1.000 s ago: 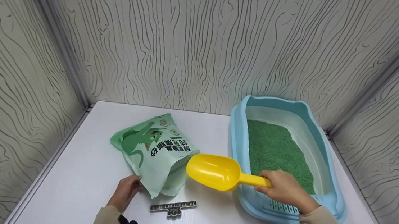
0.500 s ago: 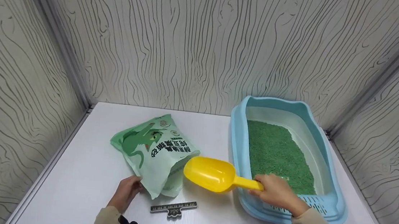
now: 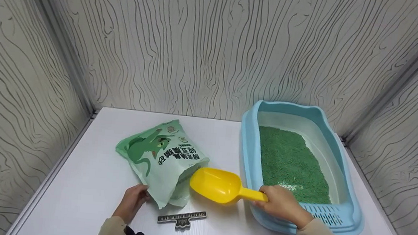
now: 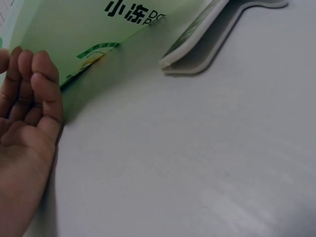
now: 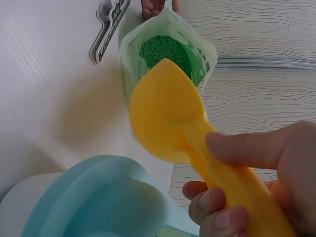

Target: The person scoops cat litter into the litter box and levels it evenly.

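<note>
My right hand (image 3: 279,202) grips the handle of a yellow scoop (image 3: 215,185); in the right wrist view its thumb lies along the handle (image 5: 247,190). The scoop's front edge overlaps the open mouth of a pale green cat litter bag (image 3: 168,155). Green pellets (image 5: 165,53) show inside that mouth in the right wrist view. At the bag's near left edge, my left hand (image 3: 131,201) holds the bag's side with bent fingers. The left wrist view shows these fingers (image 4: 44,81) against the bag, the thumb mostly cut off.
A light blue litter box (image 3: 248,147) stands at the right, partly filled with green litter (image 3: 292,162), its near end slotted. A clip with a piano-key pattern (image 3: 182,219) lies on the white table (image 3: 86,182) in front of the bag. Wood-grain panels (image 3: 185,47) enclose the back and sides.
My right hand has moved left and slightly toward me, bringing the scoop down and left to the bag's mouth. The left hand, bag and clip have stayed almost in place.
</note>
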{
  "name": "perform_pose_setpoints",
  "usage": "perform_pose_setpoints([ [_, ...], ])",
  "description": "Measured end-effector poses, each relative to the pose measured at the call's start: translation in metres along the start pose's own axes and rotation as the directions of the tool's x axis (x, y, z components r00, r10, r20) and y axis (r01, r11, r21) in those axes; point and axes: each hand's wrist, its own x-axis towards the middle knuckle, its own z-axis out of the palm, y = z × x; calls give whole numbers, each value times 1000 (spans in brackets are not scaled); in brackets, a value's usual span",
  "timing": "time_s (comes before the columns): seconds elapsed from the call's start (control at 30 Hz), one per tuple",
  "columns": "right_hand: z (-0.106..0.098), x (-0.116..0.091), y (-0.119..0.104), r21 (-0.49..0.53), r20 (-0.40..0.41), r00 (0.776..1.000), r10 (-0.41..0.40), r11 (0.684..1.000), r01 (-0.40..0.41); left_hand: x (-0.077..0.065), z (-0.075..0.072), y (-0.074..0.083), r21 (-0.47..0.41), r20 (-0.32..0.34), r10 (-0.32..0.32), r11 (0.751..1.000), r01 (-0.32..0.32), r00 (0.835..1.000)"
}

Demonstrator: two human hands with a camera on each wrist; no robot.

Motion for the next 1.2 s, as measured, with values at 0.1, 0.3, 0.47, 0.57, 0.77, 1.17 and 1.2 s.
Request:
perform_pose_setpoints([
  [0.1, 1, 1, -1, 14, -3, 1000, 28, 1000, -27, 0, 1, 1, 5, -3, -16, 1000, 16, 1000],
  [0.3, 3, 4, -1, 18, -6, 999, 45, 999, -45, 0, 1, 1, -2, -1, -18, 1000, 18, 1000],
  [0.47, 10, 7, -5, 18, -17, 998, 54, 998, -53, 1, 1, 1, -1, -5, -18, 1000, 18, 1000],
  [0.57, 15, 9, -10, 21, -25, 997, 75, 997, -74, 1, 0, 0, -7, -2, -13, 1000, 13, 1000],
  [0.77, 22, 12, -25, 3, -45, 992, 118, 993, -118, 2, 0, 0, -20, -7, -10, 1000, 10, 1000],
  [1.17, 29, 10, -59, -196, -111, 989, 98, 973, -118, -1, 2, 3, 1, -19, -8, 1000, 8, 1000],
  [1.2, 30, 9, -62, -217, -115, 989, 97, 969, -120, -1, 2, 3, 2, -15, -7, 1000, 7, 1000],
])
